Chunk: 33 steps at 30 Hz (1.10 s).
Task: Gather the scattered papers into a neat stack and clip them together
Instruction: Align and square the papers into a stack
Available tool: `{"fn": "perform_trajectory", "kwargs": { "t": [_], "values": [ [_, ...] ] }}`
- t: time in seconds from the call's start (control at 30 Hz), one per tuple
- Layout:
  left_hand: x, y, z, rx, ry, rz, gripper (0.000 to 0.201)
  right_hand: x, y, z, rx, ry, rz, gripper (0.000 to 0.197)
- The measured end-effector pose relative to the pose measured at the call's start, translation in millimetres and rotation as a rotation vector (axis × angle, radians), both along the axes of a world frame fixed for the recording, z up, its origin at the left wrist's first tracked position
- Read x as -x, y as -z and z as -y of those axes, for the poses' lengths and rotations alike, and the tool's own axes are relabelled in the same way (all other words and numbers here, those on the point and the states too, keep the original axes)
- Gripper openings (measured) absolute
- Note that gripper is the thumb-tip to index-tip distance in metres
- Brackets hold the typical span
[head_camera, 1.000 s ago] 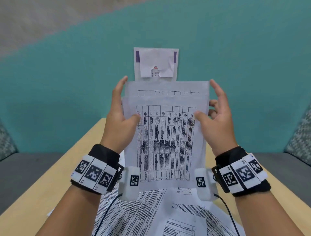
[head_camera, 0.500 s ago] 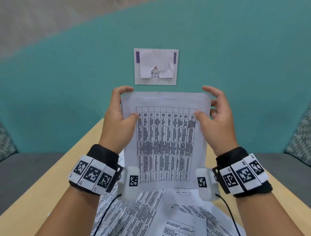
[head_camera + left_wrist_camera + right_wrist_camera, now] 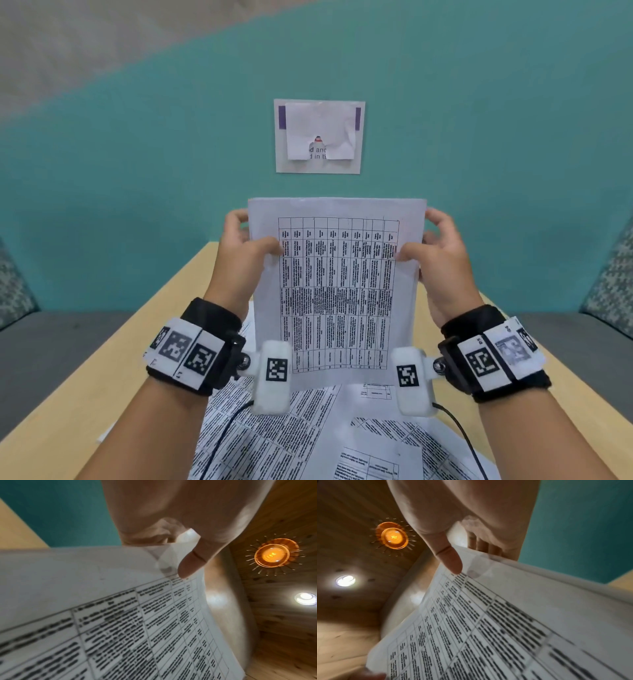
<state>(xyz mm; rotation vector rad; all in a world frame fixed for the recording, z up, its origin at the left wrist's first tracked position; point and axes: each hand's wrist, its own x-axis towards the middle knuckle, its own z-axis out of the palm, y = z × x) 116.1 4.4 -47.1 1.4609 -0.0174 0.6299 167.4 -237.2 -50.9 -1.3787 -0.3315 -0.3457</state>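
Observation:
I hold a stack of white papers [image 3: 337, 291] printed with a black table upright above the wooden table [image 3: 85, 383]. My left hand [image 3: 245, 255] grips its left edge, thumb on the front and fingers curled behind. My right hand [image 3: 433, 253] grips the right edge the same way. The sheets' top edges line up. In the left wrist view the papers [image 3: 109, 622] pass under my thumb [image 3: 190, 563]. In the right wrist view the papers [image 3: 505, 628] sit under my thumb [image 3: 452, 561]. No clip is in view.
More printed sheets [image 3: 291, 431] lie loose on the table below my wrists. A white notice [image 3: 319, 136] hangs on the teal wall [image 3: 137, 171] ahead. Grey seats [image 3: 51, 346] flank the table on both sides. A lit orange ceiling lamp [image 3: 272, 553] shows overhead.
The back sheet that stuck up above the front one has slid down level with it. My fingers have curled from straight along the edges to gripping the top corners.

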Motion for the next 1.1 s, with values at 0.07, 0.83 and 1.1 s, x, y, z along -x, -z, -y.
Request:
{"fn": "perform_trajectory", "kwargs": {
  "t": [0.07,0.83,1.1],
  "values": [
    [-3.7,6.7,-0.7,0.040,0.057,-0.106,0.038,-2.4,8.8,1.1,0.058,-0.075,-0.115,0.045],
    [-13.9,17.8,14.7,0.015,-0.003,-0.177,0.039,-3.4,21.3,-20.0,0.159,0.025,-0.154,0.038],
    [-29.7,53.9,8.9,-0.067,0.024,-0.305,0.049,-17.4,52.9,-18.2,0.232,0.042,-0.292,0.037]
  ]
}}
